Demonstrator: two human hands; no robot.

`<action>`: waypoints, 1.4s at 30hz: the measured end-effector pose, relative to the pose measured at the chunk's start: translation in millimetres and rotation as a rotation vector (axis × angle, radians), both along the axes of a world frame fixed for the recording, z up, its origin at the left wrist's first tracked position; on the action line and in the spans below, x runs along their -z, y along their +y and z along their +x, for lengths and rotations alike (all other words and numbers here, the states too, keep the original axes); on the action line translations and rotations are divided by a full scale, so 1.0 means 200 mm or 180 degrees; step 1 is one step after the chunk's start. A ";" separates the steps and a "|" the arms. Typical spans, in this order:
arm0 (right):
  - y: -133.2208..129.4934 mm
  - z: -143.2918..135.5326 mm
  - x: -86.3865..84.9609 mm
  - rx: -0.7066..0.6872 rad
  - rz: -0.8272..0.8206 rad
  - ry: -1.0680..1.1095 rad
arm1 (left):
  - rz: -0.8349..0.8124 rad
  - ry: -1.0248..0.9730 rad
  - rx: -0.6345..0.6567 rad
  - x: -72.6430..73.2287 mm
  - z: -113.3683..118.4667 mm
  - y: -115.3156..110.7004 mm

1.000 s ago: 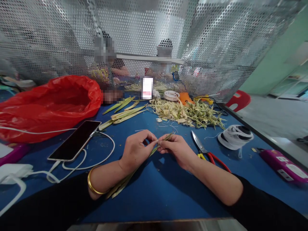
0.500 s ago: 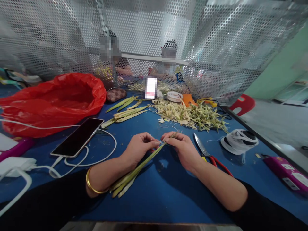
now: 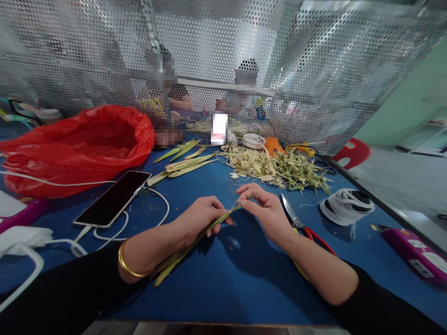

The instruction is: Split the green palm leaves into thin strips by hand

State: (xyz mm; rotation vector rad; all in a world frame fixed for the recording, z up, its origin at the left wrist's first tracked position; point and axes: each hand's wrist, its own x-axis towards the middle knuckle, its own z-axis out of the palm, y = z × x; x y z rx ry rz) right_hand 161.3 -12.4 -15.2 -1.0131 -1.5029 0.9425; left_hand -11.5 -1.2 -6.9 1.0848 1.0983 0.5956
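My left hand (image 3: 206,216) is closed around a thin bundle of green stalks (image 3: 171,267), which slants from beside my left wrist up toward the middle. A fine white thread (image 3: 234,206) is at the bundle's upper end. My right hand (image 3: 261,209) is closed at that end, thumb and index finger pinching the thread near the stalk tips. Red-handled scissors (image 3: 292,211) lie beside my right forearm, partly hidden by it. More cut stalks (image 3: 190,163) lie farther back on the blue table (image 3: 223,298).
A red plastic bag (image 3: 84,149) and a phone (image 3: 113,197) with white cables are at the left. Plant trimmings (image 3: 275,165) are piled behind my right hand. White ribbon (image 3: 345,207) and a purple power strip (image 3: 415,253) lie at the right. People sit behind the perforated screen (image 3: 209,56).
My left hand has shifted slightly down the bundle and now wraps it from beneath. The bundle has tilted lower and left, and my right hand's fingers have lifted a little.
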 end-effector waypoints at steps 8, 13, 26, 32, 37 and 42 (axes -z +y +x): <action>0.01 0.02 -0.01 0.0012 -0.0021 -0.0227 | 0.0714 0.0377 -0.0231 0.04 0.01 -0.01; -0.04 0.02 -0.05 0.0723 0.1672 -0.1936 | 0.0685 0.0202 -0.0450 0.05 0.02 0.00; -0.07 -0.05 0.03 0.0039 0.1234 -0.1890 | 0.0900 -0.0093 -0.1001 0.04 0.03 -0.02; -0.08 -0.05 0.03 -0.0049 0.1260 -0.1975 | 0.0859 -0.0065 -0.1020 0.04 0.04 -0.02; -0.08 -0.05 0.02 0.0150 0.1350 -0.1961 | 0.0817 -0.0156 -0.1090 0.05 0.04 -0.02; -0.09 -0.06 0.02 0.0020 0.1230 -0.2117 | 0.0810 -0.0116 -0.1082 0.05 0.04 -0.02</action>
